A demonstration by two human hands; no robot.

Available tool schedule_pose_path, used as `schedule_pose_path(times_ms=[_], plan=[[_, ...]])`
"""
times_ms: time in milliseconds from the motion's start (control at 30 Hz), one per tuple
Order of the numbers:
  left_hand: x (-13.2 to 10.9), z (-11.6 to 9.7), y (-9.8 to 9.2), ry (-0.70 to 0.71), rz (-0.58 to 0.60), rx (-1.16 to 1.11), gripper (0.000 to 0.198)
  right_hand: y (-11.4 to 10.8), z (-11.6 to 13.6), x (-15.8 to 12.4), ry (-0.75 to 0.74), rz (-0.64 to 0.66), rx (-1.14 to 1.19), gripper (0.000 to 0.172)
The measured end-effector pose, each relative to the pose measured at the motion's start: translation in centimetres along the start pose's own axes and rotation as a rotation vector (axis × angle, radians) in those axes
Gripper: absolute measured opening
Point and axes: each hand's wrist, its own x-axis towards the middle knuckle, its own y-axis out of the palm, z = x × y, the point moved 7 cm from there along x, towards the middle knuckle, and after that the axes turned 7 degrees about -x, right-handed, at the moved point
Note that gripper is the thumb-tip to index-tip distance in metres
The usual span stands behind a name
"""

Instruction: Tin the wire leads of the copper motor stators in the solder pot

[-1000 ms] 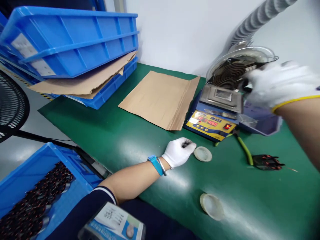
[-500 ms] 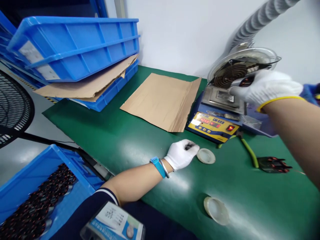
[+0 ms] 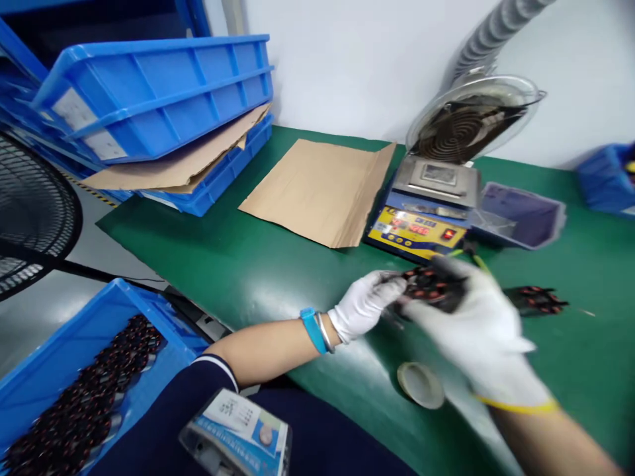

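Both my hands wear white gloves and meet over the green mat [image 3: 208,264]. My right hand [image 3: 476,324], blurred by motion, grips a black wound-coil part with red-orange windings [image 3: 429,285]. My left hand [image 3: 364,303] rests on the mat with fingers curled, touching the left edge of that part; a small dark item seems pinched in it. A second coil part [image 3: 536,299] lies on the mat to the right. A round pale lid [image 3: 421,385] lies near me, below the hands.
A solder pot with yellow control panel [image 3: 417,231] stands behind the hands, under a fume extractor hood [image 3: 466,122]. A grey bin [image 3: 516,215] sits beside it. Cardboard sheet [image 3: 317,188], stacked blue crates [image 3: 153,92], and a blue crate of coil parts [image 3: 74,396] lie left.
My right hand came down from the extractor hood to the mat in front of the solder pot, bringing a coil part to my left hand. The small lid by the left hand is now hidden.
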Motion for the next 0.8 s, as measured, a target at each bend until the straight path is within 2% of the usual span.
schedule_pose_path(times_ms=[67, 133, 200, 267, 300, 333, 400, 467, 533, 567, 633, 667, 700, 733, 767, 800], plan=[[-0.6, -0.1, -0.9, -0.051, -0.085, 0.131, 0.025, 1.2, -0.5, -2.2, -0.075, 0.04, -0.005, 0.084], [-1.0, -0.3, -2.0, -0.19, -0.059, 0.3, 0.027, 0.7, -2.2, -2.4, -0.151, 0.009, -0.032, 0.089], [-1.0, -1.4, -3.6, -0.258, -0.004, 0.462, 0.032, -1.9, -5.1, -1.3, -0.173, -0.169, -0.179, 0.094], [-0.9, -3.6, -6.0, -0.222, -0.066, 0.729, 0.029, -5.7, -8.9, 0.1, -0.077, -0.424, -0.39, 0.089], [-1.0, -4.9, -7.2, -0.199, -0.115, 0.849, 0.025, -7.1, -10.8, 0.9, -0.021, -0.477, -0.437, 0.087], [-1.0, -6.0, -8.3, -0.177, -0.164, 0.942, 0.022, -8.1, -12.4, 1.8, 0.016, -0.49, -0.48, 0.086], [-1.4, -8.1, -10.0, -0.141, -0.237, 1.04, 0.022, -8.7, -14.7, 3.6, 0.017, -0.406, -0.543, 0.075], [-2.0, -9.9, -11.1, -0.096, -0.297, 1.105, 0.023, -8.4, -16.2, 4.9, -0.013, -0.317, -0.579, 0.06], [-3.1, -12.1, -11.4, 0.011, -0.447, 1.228, 0.034, -8.2, -17.0, 5.6, -0.021, -0.289, -0.582, 0.047], [-3.9, -13.4, -11.2, 0.114, -0.566, 1.277, 0.041, -8.3, -17.3, 5.7, -0.018, -0.294, -0.576, 0.044], [-6.0, -15.4, -9.3, 0.425, -0.786, 1.241, 0.048, -8.5, -17.0, 5.2, -0.03, -0.305, -0.549, 0.042], [-6.8, -15.6, -7.9, 0.571, -0.812, 1.139, 0.046, -8.6, -16.4, 4.7, -0.046, -0.311, -0.527, 0.042], [-7.2, -15.1, -6.4, 0.659, -0.754, 0.996, 0.043, -8.6, -15.3, 3.9, -0.068, -0.312, -0.502, 0.043], [-6.8, -13.9, -4.7, 0.659, -0.617, 0.847, 0.043, -8.4, -13.7, 3.0, -0.11, -0.302, -0.466, 0.043], [-5.7, -11.7, -2.8, 0.533, -0.42, 0.721, 0.046, -8.0, -11.7, 2.0, -0.166, -0.292, -0.42, 0.043], [-4.4, -8.8, -0.7, 0.328, -0.218, 0.6, 0.05, -7.4, -9.4, 0.9, -0.237, -0.264, -0.374, 0.042]])
